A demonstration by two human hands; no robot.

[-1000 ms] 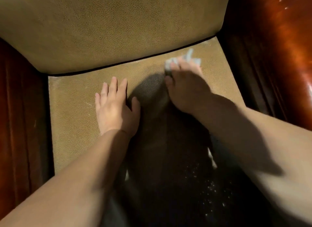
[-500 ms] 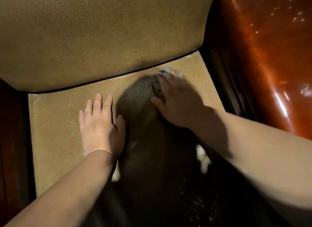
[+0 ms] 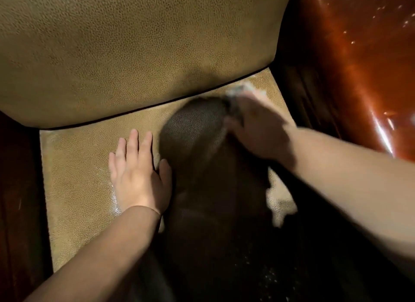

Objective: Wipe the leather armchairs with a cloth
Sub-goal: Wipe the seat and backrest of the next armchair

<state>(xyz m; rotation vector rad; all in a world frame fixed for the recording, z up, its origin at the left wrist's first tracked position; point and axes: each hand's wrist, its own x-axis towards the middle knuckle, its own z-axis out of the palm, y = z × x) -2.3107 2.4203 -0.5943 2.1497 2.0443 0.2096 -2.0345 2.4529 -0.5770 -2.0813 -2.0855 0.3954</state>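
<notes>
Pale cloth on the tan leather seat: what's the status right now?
Left hand flat on tan leather seat. Right hand presses pale cloth near backrest. Nothing blocking.

I am counting two hands on the seat: one left hand (image 3: 139, 175) and one right hand (image 3: 258, 126). I am seeing one cloth (image 3: 243, 88), one tan seat cushion (image 3: 74, 171), one tan back cushion (image 3: 134, 50), and two glossy reddish-brown armrests, left armrest (image 3: 18, 200) and right armrest (image 3: 359, 65).
</notes>
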